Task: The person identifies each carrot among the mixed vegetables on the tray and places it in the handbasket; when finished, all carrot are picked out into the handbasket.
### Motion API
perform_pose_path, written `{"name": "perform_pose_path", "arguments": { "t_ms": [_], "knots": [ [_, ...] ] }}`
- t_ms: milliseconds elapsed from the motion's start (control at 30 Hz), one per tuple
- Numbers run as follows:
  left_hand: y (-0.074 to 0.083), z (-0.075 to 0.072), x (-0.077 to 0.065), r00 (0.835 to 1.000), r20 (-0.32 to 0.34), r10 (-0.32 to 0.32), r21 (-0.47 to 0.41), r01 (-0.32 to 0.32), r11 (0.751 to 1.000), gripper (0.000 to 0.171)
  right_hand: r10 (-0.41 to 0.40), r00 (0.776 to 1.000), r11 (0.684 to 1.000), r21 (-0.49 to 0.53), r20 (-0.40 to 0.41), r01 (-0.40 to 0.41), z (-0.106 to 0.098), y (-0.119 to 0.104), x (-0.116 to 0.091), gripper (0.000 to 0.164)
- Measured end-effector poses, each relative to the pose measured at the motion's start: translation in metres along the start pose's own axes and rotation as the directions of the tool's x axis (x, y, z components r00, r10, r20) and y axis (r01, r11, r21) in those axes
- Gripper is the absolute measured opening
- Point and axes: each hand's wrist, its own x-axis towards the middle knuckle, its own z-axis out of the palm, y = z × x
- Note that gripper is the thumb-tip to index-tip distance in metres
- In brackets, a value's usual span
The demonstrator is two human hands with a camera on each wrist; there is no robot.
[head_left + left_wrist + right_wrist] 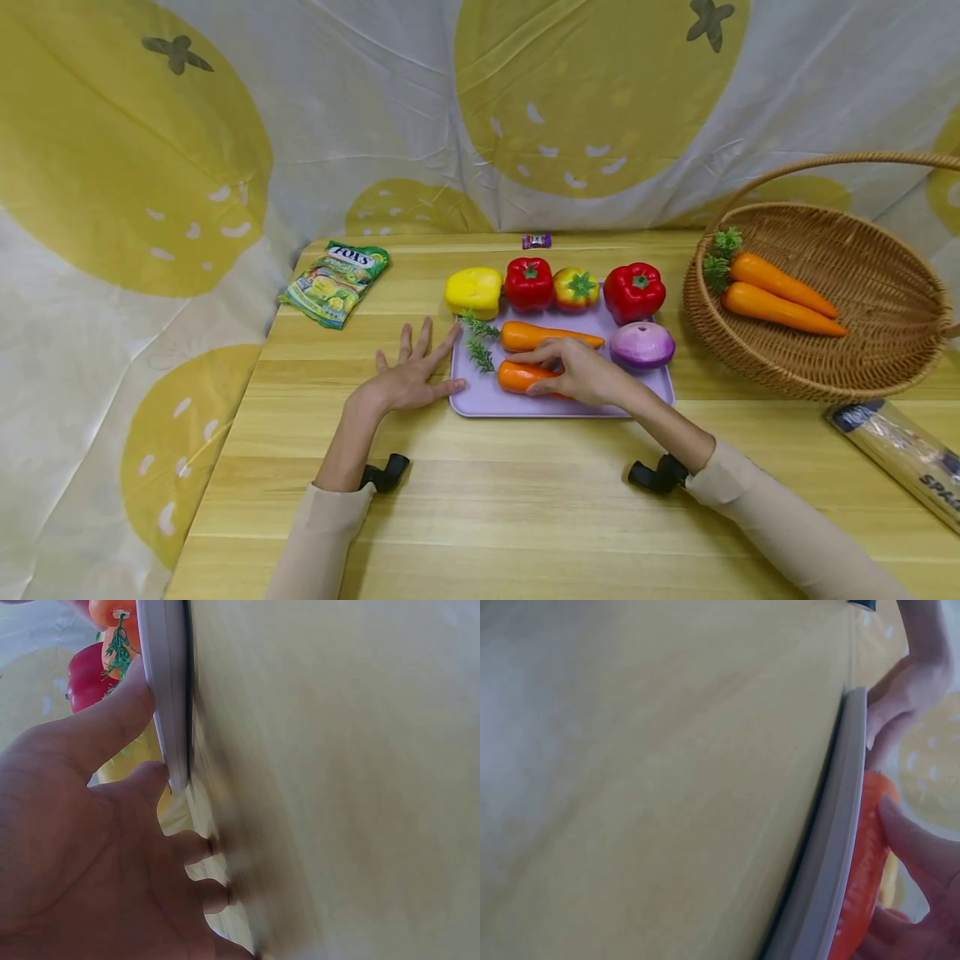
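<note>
A lilac tray (480, 407) lies on the wooden table. My left hand (405, 382) is spread flat at its left side, thumb and index finger touching the tray's edge. My right hand (585, 373) pinches the front carrot (517, 377) between thumb and fingers; the carrot's tapered end is mostly hidden under the hand. Behind it on the tray is another carrot (521, 336), also with a green top. Along the back sit a yellow pepper (472, 292), a red pepper (528, 285), a red-yellow fruit or vegetable (576, 290) and a second red pepper (634, 292). A halved purple onion (642, 345) sits at right.
A wicker basket (885, 367) with two carrots (783, 298) stands at the right, its handle arching up. A clear packet (900, 450) lies in front of it. At back left is a green Fox's bag (335, 285); a small purple wrapped sweet (536, 242) lies near the curtain.
</note>
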Motion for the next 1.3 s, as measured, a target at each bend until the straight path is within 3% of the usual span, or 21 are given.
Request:
{"name": "perform_pose_path", "arguments": {
  "t_ms": [433, 700, 867, 1100, 1300],
  "knots": [
    [-0.005, 0.002, 0.007, 1.000, 0.004, -0.002, 0.009, 0.002, 1.000, 0.088, -0.035, 0.999, 0.999, 0.039, 0.028, 0.034, -0.004, 0.004, 0.001, 0.048],
    [-0.008, 0.002, 0.008, 1.000, -0.014, 0.000, 0.033, 0.001, 0.999, 0.089, -0.072, 0.988, 0.990, 0.128, 0.136, 0.054, -0.016, 0.007, -0.001, 0.047],
    [-0.012, 0.004, 0.010, 1.000, -0.018, 0.004, 0.028, -0.004, 1.000, 0.091, -0.052, 0.982, 0.983, 0.185, 0.181, 0.018, -0.025, 0.001, -0.010, 0.047],
    [-0.014, 0.006, 0.013, 1.000, -0.012, -0.004, 0.029, 0.004, 1.000, 0.093, -0.094, 0.989, 0.963, 0.263, 0.111, 0.062, -0.043, -0.009, -0.023, 0.048],
    [-0.006, 0.002, 0.006, 1.000, 0.001, -0.004, 0.016, 0.004, 1.000, 0.090, -0.068, 0.997, 0.978, 0.197, 0.020, 0.063, -0.067, -0.016, -0.041, 0.049]
  ]
}}
